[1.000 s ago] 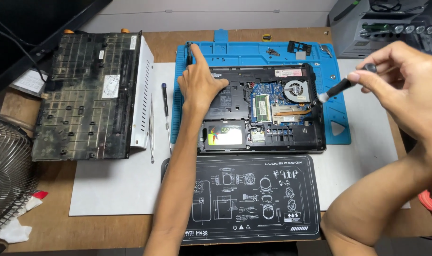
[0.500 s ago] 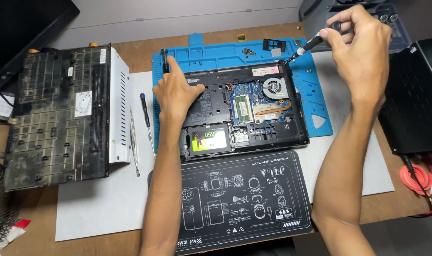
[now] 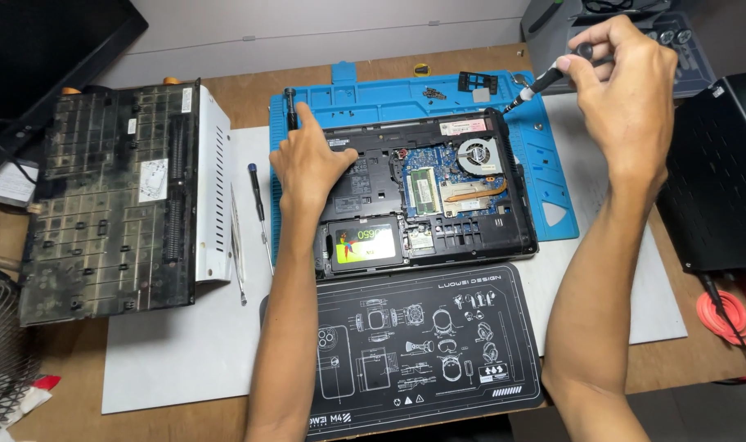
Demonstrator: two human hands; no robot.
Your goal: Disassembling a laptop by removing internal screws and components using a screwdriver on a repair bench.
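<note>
Fingers of the right hand [image 3: 626,90] pinch a slim black screwdriver [image 3: 545,80] above the opened black laptop's [image 3: 426,184] far-right corner; the left hand [image 3: 307,160] rests flat, fingers released, on its left side.

The right hand [image 3: 626,90] is lifting the screwdriver [image 3: 545,80] away from the laptop [image 3: 422,184] (toward the blue mat's [image 3: 389,98] far corner)

The left hand [image 3: 312,164] is lying flat with its palm down, its fingers spread a little and one finger pointing up and away from the body. The left arm is reaching straight up from the bottom of the view. The right hand [image 3: 626,90] is lifted higher and curled, its fingertips [image 3: 568,64] pinching together, and the right arm is bending up from the bottom with the wrist tipped to the left
</note>
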